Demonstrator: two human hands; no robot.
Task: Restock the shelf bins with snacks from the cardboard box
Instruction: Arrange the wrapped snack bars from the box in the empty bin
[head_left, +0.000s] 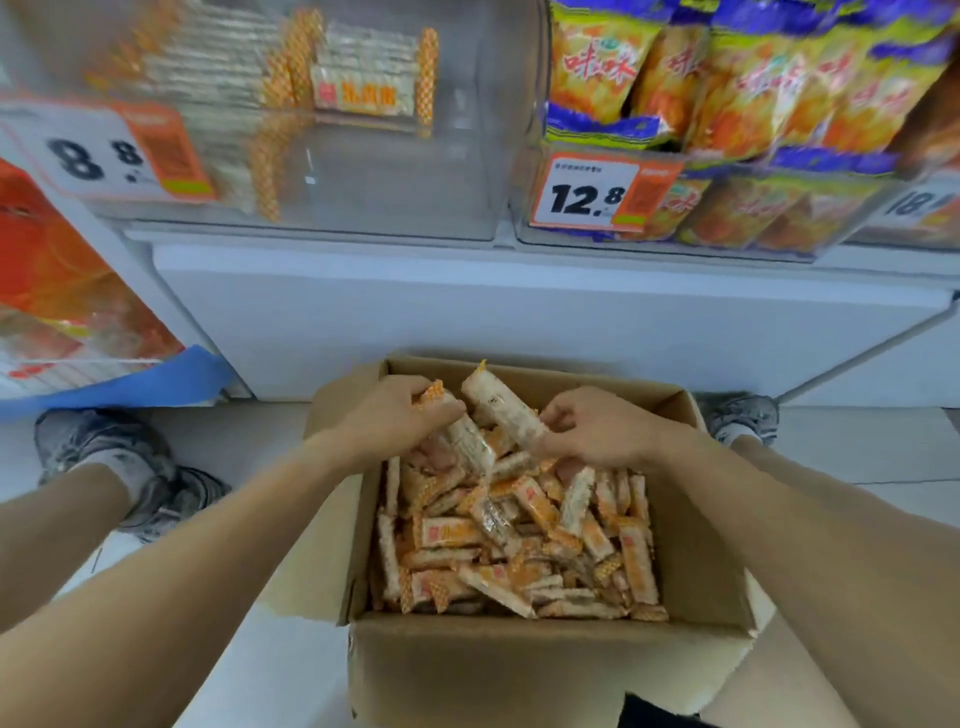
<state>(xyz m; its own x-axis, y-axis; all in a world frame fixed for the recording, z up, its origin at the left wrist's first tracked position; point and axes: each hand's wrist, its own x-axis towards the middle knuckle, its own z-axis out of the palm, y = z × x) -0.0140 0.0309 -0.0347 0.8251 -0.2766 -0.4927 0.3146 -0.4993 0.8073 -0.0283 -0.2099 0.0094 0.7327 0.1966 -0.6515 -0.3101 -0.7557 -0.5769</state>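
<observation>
Both hands pinching loose wrapped bars, left hand (396, 415) and right hand (597, 428) at the cardboard box's (545, 670) 12 o'clock; slick wrappers may slip on the lift to the clear bin (395, 171).

Cardboard box (545, 670) near centre, snack bars (519, 540) inside; shelf bins (363, 171) far behind; shoes (109, 452) flanking box.

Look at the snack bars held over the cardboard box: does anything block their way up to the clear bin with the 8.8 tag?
Nothing visible does. Both hands, left hand and right hand, grip snack bars above the cardboard box. Between them and the clear bin lies only the white shelf front, and the bin's middle looks unfilled.
</observation>
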